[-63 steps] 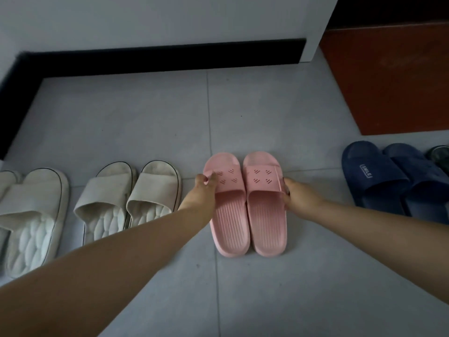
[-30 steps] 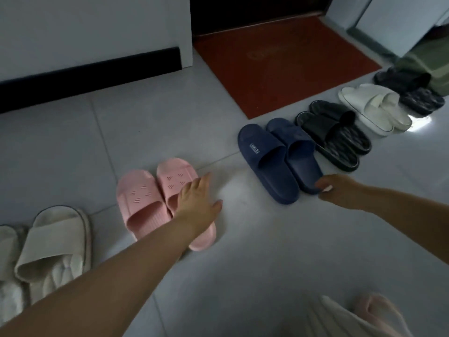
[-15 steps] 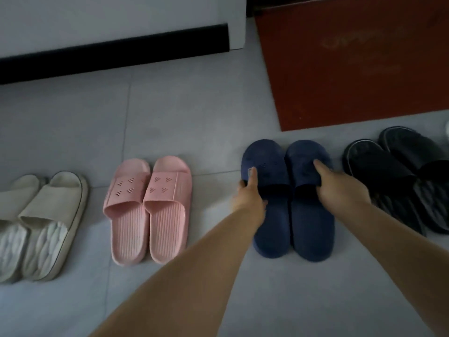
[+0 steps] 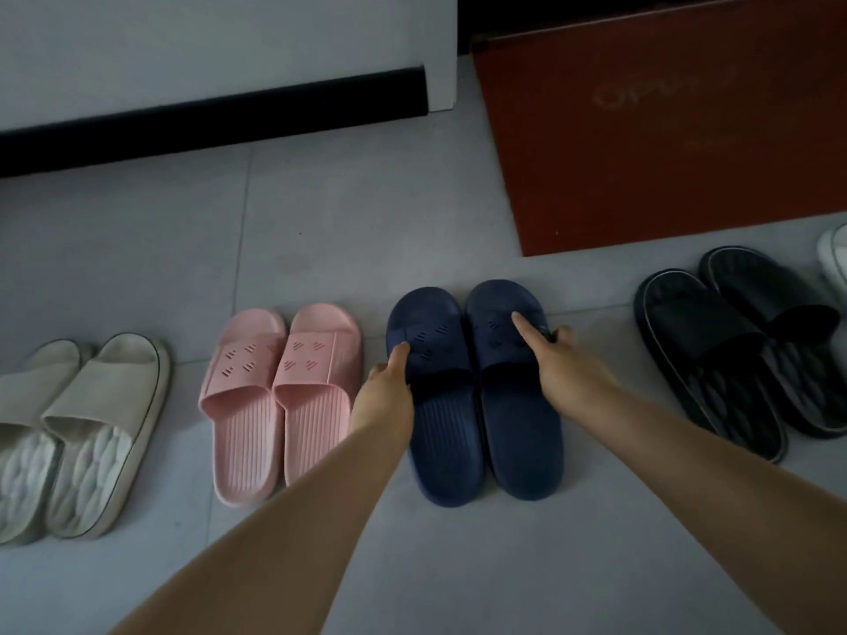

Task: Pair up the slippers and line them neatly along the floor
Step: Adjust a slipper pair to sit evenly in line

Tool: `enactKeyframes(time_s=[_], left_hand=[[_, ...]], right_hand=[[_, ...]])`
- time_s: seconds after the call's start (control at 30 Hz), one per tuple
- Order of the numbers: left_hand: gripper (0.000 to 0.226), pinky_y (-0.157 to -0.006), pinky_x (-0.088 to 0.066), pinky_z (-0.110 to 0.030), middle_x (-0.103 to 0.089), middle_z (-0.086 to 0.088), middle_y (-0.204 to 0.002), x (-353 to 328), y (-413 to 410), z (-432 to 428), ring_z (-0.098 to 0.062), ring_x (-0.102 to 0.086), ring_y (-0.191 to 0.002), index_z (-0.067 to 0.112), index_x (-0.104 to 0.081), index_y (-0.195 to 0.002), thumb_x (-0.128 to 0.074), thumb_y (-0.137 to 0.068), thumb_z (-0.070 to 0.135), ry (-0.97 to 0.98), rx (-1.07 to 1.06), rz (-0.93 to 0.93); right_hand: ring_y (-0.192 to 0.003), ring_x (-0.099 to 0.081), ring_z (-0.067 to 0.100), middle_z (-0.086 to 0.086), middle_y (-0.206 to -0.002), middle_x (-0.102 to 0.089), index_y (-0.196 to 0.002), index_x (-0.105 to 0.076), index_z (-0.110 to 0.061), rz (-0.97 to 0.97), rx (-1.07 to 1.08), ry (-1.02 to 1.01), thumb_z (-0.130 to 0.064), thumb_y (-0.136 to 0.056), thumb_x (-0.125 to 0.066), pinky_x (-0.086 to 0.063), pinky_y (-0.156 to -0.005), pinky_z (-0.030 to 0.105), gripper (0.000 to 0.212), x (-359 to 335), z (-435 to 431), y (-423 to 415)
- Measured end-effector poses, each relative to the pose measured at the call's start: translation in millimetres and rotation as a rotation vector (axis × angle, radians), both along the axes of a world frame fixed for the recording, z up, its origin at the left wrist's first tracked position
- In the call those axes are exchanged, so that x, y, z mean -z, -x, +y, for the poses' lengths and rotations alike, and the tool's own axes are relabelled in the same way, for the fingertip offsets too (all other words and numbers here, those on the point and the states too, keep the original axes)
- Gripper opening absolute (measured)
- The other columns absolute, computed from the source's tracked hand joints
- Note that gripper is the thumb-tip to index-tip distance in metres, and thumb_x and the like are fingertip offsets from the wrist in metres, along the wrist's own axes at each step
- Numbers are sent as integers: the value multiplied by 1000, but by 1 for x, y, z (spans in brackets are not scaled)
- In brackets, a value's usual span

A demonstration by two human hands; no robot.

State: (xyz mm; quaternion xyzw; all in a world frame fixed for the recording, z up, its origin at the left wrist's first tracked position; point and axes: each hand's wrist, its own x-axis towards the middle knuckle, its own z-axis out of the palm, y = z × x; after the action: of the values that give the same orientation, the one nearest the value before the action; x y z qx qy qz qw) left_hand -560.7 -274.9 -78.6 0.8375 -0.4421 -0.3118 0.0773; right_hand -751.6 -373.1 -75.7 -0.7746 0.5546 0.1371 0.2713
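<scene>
A navy blue pair of slippers [image 4: 476,433] lies side by side on the grey tile floor, toes pointing at the wall. My left hand [image 4: 385,396] grips the outer edge of the left navy slipper's strap. My right hand [image 4: 568,368] holds the right navy slipper's strap, index finger stretched over its top. To the left lies a pink pair [image 4: 279,396], its slippers touching each other. Further left sits a beige pair [image 4: 82,433]. A black pair [image 4: 742,350] lies to the right, angled slightly.
A red doormat [image 4: 664,130] covers the floor at the back right. A white wall with a black skirting board [image 4: 211,121] runs behind the row. The tip of a white slipper [image 4: 834,258] shows at the right edge.
My hands left the pink pair and moved right onto the navy pair. The navy slippers now lie straight and closer to the pink pair.
</scene>
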Motion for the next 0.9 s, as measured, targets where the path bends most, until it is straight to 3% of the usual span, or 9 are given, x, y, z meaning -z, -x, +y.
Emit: enactKeyframes(time_s=[0.17,0.3,0.43,0.53,0.67,0.77,0.83,0.9], left_hand=[[62,-93,-42,-38,-45,-12,-137,2,-5,2,-32,-52,-116,31,-18,-146,-33,-92,4,1,-14,9],[67,-97,-41,-41,-41,-16,-140,-5,-7,-1,-36,-49,-119,30,-12,-148,-34,-91,2,-61,50,13],[68,-100,-42,-42,-35,-20,-144,-28,-12,3,-39,-44,-124,24,-13,-148,-42,-90,3,-63,89,44],[69,-97,-42,-40,-37,-19,-143,-57,-15,8,-38,-47,-122,22,-14,-148,-48,-89,9,-45,147,76],[73,-99,-43,-43,-36,-20,-143,-85,-5,-3,-40,-46,-122,21,-11,-148,-52,-88,15,-61,207,69],[61,-101,-41,-41,-42,-17,-142,-90,28,-24,-37,-46,-124,17,-25,-144,-51,-89,17,45,294,41],[52,-102,-41,-37,-51,-9,-136,-83,65,-39,-28,-49,-122,17,-37,-139,-52,-90,16,135,361,94],[44,-103,-41,-31,-54,-5,-134,-68,112,-50,-21,-50,-121,16,-43,-135,-50,-92,17,164,424,156]], right_hand=[[-111,-51,32,18,-137,-38,-148,8,-23,-46,28,-39,-3,-90,-47,-46,-92,39,82,-11,3,1],[-109,-52,36,22,-133,-40,-148,7,-23,-66,81,-109,-2,-86,-50,-45,-95,42,87,-40,28,10],[-124,-46,30,15,-143,-38,-147,-12,-18,-75,68,-213,-16,-90,-53,-37,-100,32,71,-92,54,54],[-103,-52,14,3,-133,-46,-142,-25,-20,42,57,-308,-21,-90,-55,-36,-88,21,61,-143,62,109],[-92,-57,17,5,-126,-54,-133,-39,-18,207,74,-262,-21,-89,-55,-46,-85,29,48,-187,52,169],[-91,-57,17,7,-120,-56,-124,-50,-16,279,67,-145,-21,-88,-55,-46,-82,29,37,-176,27,206],[-99,-57,22,11,-124,-51,-129,-46,-16,272,97,-99,-23,-88,-56,-46,-87,32,43,-152,2,227],[-112,-55,29,15,-136,-41,-142,-25,-18,258,110,-44,-25,-88,-56,-46,-92,37,63,-120,-26,246]])
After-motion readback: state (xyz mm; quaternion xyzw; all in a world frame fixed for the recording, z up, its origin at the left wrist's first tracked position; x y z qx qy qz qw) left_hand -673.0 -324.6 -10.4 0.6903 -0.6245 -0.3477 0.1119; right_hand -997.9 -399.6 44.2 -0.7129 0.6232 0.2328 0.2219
